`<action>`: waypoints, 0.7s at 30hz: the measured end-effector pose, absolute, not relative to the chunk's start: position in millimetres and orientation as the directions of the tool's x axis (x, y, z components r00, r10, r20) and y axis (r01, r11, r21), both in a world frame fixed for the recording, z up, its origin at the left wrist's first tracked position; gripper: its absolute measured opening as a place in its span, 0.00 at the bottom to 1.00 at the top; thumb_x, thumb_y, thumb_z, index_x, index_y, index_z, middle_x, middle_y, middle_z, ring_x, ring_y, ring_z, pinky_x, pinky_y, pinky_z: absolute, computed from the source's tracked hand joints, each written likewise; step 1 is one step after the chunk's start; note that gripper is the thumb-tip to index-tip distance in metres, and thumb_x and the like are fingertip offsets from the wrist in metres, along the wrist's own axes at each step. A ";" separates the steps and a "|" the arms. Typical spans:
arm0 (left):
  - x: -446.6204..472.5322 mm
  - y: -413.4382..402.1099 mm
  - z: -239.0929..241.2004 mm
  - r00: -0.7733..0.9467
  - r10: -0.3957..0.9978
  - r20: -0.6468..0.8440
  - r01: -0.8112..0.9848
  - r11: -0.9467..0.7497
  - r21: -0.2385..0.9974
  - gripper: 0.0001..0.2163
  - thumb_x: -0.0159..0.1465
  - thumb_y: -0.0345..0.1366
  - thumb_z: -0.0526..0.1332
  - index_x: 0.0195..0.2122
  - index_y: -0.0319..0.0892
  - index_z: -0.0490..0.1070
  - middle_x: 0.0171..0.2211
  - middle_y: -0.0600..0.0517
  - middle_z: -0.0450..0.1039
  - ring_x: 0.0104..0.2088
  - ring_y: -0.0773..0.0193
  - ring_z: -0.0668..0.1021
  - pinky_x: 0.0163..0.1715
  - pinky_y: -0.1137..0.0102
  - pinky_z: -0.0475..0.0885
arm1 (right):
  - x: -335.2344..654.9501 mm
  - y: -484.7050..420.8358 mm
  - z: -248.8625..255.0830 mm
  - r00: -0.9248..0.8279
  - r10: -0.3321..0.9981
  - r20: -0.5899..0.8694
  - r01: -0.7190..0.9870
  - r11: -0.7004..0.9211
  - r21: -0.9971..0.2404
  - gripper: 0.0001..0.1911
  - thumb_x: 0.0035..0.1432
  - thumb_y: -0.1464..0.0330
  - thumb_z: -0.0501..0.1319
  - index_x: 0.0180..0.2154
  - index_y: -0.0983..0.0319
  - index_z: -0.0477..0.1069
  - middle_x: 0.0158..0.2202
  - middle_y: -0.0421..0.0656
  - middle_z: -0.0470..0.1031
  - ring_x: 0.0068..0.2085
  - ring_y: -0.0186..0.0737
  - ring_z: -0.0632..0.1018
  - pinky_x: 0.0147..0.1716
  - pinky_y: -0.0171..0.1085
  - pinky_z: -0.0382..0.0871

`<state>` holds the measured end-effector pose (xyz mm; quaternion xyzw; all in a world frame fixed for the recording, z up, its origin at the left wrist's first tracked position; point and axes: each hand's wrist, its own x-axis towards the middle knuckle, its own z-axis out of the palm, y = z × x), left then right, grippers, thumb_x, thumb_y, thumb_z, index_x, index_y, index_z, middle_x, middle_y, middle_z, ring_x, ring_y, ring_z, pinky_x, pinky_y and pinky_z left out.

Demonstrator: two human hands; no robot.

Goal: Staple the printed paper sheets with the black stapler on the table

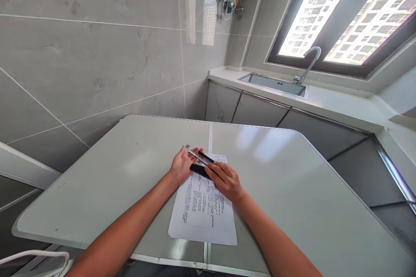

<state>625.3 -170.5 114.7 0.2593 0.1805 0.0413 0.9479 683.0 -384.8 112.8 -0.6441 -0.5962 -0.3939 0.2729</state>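
A black stapler (pixel 199 163) with a silver metal arm swung up sits at the top edge of printed paper sheets (pixel 204 210) on a pale folding table (pixel 130 173). My left hand (pixel 180 167) grips the stapler's left side, fingers curled round the metal arm. My right hand (pixel 225 179) is closed on the black body from the right, fingertips pressing on it. The sheets lie flat, running back towards me between my forearms.
A grey tiled wall stands to the left. Behind the table runs a white counter with a steel sink (pixel 273 83) and tap (pixel 308 62) under a window. A white cable (pixel 35 257) loops at the lower left. The table's middle seam (pixel 209 136) runs lengthwise.
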 end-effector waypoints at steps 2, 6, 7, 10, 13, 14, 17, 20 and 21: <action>623.1 -178.1 115.4 0.935 0.129 -0.331 0.026 0.904 0.426 0.21 0.74 0.49 0.53 0.47 0.35 0.75 0.55 0.35 0.76 0.54 0.51 0.80 0.52 0.59 0.77 | 679.8 -382.2 112.6 -0.074 0.591 0.804 0.970 -0.145 0.196 0.22 0.64 0.80 0.61 0.57 0.59 0.73 0.47 0.45 0.82 0.49 0.42 0.80 0.51 0.43 0.78; 624.2 -177.8 112.5 0.916 0.216 -0.339 -0.067 0.914 0.399 0.17 0.75 0.43 0.53 0.45 0.34 0.75 0.49 0.37 0.79 0.51 0.53 0.82 0.52 0.61 0.78 | 677.0 -378.8 110.7 -0.070 0.595 0.800 0.966 -0.160 0.203 0.22 0.64 0.80 0.62 0.56 0.58 0.74 0.47 0.44 0.83 0.50 0.41 0.80 0.51 0.42 0.76; 625.4 -175.7 110.9 0.907 0.246 -0.342 -0.094 0.910 0.405 0.16 0.75 0.41 0.53 0.43 0.34 0.75 0.48 0.37 0.80 0.50 0.54 0.82 0.51 0.62 0.78 | 676.5 -378.0 110.1 -0.038 0.573 0.819 0.973 -0.164 0.160 0.22 0.63 0.81 0.61 0.56 0.57 0.74 0.47 0.44 0.83 0.50 0.41 0.80 0.51 0.42 0.76; 629.1 -166.6 105.1 0.861 0.353 -0.365 -0.181 0.885 0.428 0.12 0.74 0.37 0.54 0.38 0.36 0.73 0.41 0.40 0.80 0.46 0.57 0.83 0.48 0.64 0.79 | 676.9 -376.1 108.7 0.234 0.434 0.870 0.963 -0.230 -0.144 0.22 0.62 0.80 0.58 0.53 0.55 0.76 0.45 0.44 0.83 0.48 0.45 0.81 0.50 0.48 0.74; 631.3 -152.3 99.7 0.801 0.435 -0.411 -0.229 0.857 0.461 0.09 0.71 0.31 0.57 0.32 0.39 0.71 0.29 0.48 0.74 0.30 0.65 0.80 0.35 0.69 0.78 | 682.5 -375.4 107.1 0.599 0.323 0.733 0.800 -0.265 -0.538 0.14 0.60 0.73 0.62 0.47 0.55 0.77 0.43 0.45 0.82 0.45 0.49 0.81 0.48 0.51 0.73; 631.8 -146.4 98.7 0.811 0.435 -0.392 -0.223 0.848 0.480 0.08 0.68 0.28 0.57 0.31 0.38 0.71 0.26 0.50 0.70 0.25 0.68 0.75 0.28 0.72 0.75 | 685.6 -375.5 106.0 0.683 0.334 0.649 0.729 -0.257 -0.635 0.11 0.60 0.71 0.64 0.45 0.55 0.76 0.42 0.45 0.82 0.43 0.48 0.81 0.45 0.49 0.74; 632.8 -129.3 99.7 0.865 0.419 -0.275 -0.238 0.826 0.510 0.05 0.61 0.23 0.57 0.33 0.36 0.72 0.24 0.53 0.64 0.21 0.71 0.66 0.20 0.74 0.65 | 695.1 -376.1 100.5 0.775 0.466 0.427 0.570 -0.225 -0.790 0.12 0.56 0.66 0.68 0.43 0.57 0.76 0.39 0.42 0.81 0.39 0.46 0.80 0.39 0.43 0.74; 631.0 -122.0 105.4 0.900 0.415 -0.131 -0.265 0.763 0.590 0.07 0.59 0.23 0.60 0.37 0.36 0.73 0.31 0.50 0.69 0.24 0.73 0.67 0.24 0.76 0.66 | 700.6 -375.5 93.8 0.756 0.562 0.337 0.528 -0.218 -0.821 0.13 0.53 0.67 0.69 0.43 0.57 0.76 0.37 0.40 0.81 0.37 0.43 0.79 0.39 0.41 0.73; 629.6 -122.8 107.4 0.906 0.414 -0.084 -0.272 0.723 0.636 0.07 0.60 0.24 0.62 0.40 0.36 0.74 0.35 0.49 0.71 0.26 0.73 0.68 0.26 0.76 0.67 | 701.5 -375.1 92.2 0.749 0.576 0.328 0.529 -0.222 -0.819 0.13 0.53 0.68 0.69 0.43 0.57 0.76 0.37 0.40 0.81 0.37 0.43 0.79 0.39 0.41 0.73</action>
